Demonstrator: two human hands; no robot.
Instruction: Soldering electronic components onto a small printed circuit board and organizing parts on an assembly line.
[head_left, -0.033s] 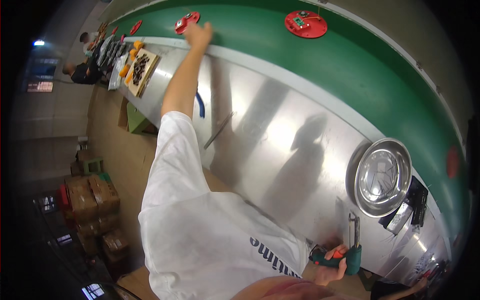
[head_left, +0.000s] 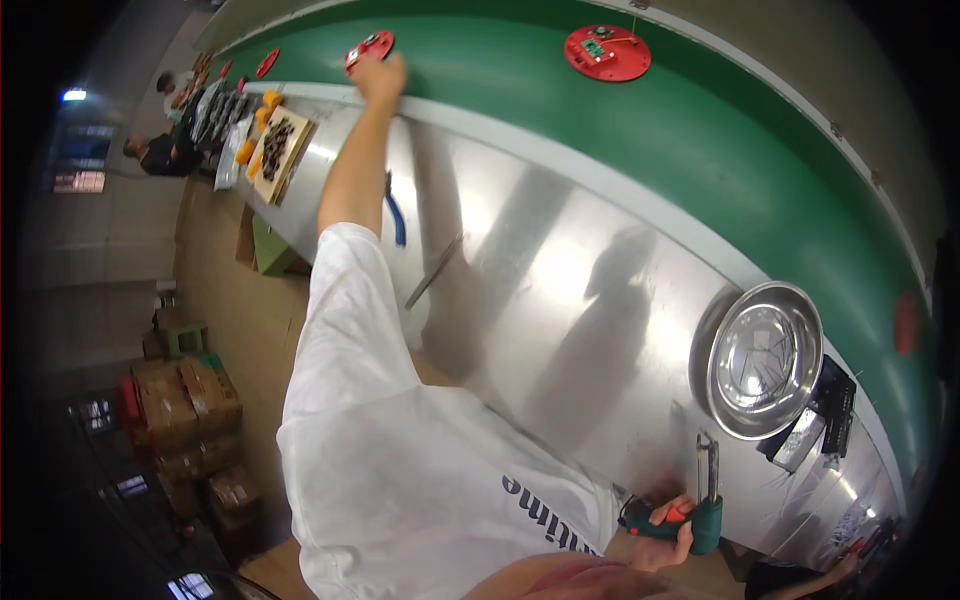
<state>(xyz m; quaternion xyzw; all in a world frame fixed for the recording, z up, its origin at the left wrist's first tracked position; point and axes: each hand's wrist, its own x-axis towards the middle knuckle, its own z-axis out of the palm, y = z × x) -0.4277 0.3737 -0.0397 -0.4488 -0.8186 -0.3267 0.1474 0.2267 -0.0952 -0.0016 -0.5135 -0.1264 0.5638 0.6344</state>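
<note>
At the far left, my left hand (head_left: 381,78) reaches over the green belt. Its fingers overlap the near edge of a red disc (head_left: 377,45) carrying small electronic parts, and its thumb stands apart; the hand looks open, though blur hides the fingertips. My right hand (head_left: 668,540) is closed round the green handle of what looks like a soldering gun (head_left: 706,524), low at the right. Its two metal prongs point away from me over the steel table. Another red disc (head_left: 622,68), with a green circuit board on it, lies farther right on the belt.
On the steel table (head_left: 500,290) lie blue-handled pliers (head_left: 397,219) and a thin metal rod (head_left: 434,272). A steel bowl (head_left: 720,400) with thin wire-like pieces stands right, beside black boxes (head_left: 838,405). A wooden tray (head_left: 296,150) of dark parts is at left. People work at both ends.
My left hand has moved a little left, closer over the red disc. The right hand and the soldering gun hold nearly the same place. The whole view has shifted slightly.
</note>
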